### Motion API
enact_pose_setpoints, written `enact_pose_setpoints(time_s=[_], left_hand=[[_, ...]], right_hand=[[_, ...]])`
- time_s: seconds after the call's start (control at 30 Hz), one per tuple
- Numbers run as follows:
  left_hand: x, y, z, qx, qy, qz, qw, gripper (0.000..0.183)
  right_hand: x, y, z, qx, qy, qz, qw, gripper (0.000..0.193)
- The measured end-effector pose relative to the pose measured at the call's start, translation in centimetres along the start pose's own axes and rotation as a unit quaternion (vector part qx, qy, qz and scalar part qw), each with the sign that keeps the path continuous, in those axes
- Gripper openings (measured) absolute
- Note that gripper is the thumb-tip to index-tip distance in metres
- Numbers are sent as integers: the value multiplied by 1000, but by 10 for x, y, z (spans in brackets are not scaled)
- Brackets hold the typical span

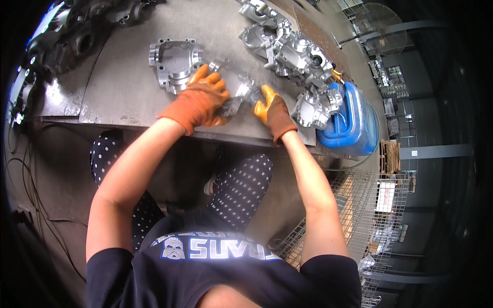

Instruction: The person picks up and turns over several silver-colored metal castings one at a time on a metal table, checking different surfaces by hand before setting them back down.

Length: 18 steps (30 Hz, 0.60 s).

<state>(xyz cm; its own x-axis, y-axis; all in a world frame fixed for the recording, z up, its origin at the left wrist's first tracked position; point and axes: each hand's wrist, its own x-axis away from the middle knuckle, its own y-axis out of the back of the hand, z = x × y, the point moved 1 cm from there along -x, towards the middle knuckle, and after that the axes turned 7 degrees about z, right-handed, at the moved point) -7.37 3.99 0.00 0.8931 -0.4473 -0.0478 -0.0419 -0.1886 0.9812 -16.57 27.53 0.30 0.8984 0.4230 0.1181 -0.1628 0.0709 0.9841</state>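
Observation:
A silver metal casting (237, 91), partly smeared by motion, lies on the metal worktable in front of me. In an orange-and-brown work glove, my left hand (201, 98) grips its left side, with the thumb toward the table's near edge. My right hand (273, 111), gloved the same way, holds the opposite side between thumb and fingers. Part of the casting is hidden behind the left glove. Just beyond my left fingers sits another casting (177, 64), open side up. A further casting (312, 109) rests to the right of my right hand.
Several silver castings (295, 51) are heaped at the back right. Darker castings (77, 38) line the far left of the worktable (120, 87). A blue plastic jerrycan (354, 120) stands at the right edge. Wire mesh cages (354, 197) and cables (33, 179) are off the table.

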Motion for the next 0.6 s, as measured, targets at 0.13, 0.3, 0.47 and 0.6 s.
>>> enact_pose_setpoints(time_s=[0.13,0.3,0.47,0.6], left_hand=[[-2,-7,-16,9,40,-36,998,64],[-3,-9,-26,35,65,-61,995,66],[-3,-9,-26,26,67,-100,992,60],[-3,-10,-25,44,70,-107,991,63]], right_hand=[[22,24,44,267,-48,8,963,27],[18,18,47,366,48,-68,927,16],[14,12,44,396,25,-106,912,15],[16,10,48,398,3,-109,911,20]])
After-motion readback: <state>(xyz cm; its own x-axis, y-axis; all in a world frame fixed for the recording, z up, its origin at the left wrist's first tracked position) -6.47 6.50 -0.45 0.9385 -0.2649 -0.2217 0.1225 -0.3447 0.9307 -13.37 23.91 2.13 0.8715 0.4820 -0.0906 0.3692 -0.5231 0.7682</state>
